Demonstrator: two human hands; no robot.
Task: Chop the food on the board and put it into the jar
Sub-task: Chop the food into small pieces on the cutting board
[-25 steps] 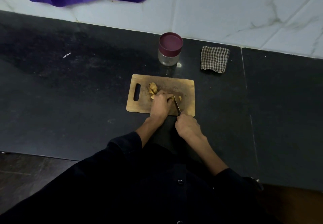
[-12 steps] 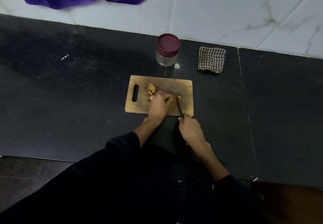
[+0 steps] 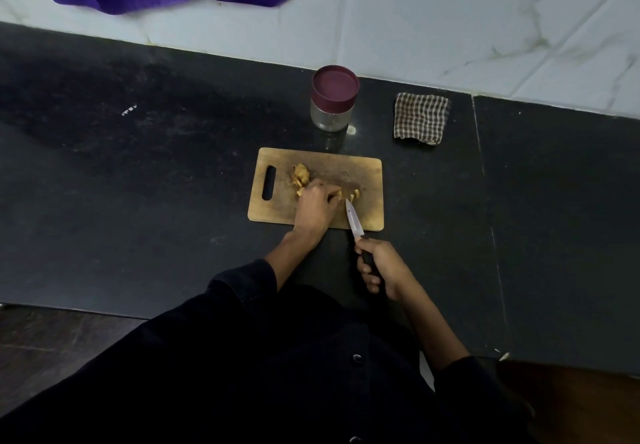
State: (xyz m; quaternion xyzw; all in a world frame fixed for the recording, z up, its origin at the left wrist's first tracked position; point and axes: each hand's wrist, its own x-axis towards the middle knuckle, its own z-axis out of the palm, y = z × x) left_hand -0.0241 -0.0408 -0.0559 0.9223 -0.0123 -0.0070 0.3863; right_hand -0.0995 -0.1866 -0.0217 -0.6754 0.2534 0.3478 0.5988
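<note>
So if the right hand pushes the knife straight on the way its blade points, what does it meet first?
Probably the small cut pieces beside the left hand fingertips; the knife tip in the right hand sits just short of them. Depth is unclear.

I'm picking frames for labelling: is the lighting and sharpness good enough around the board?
Head view: dim overall, the dark sleeves nearly black; the steel knife blade catches light; a small glare spot sits beside the maroon-lidded glass jar; the yellowish food pieces on the wooden cutting board lack fine detail; wide-angle bending at edges.
</note>
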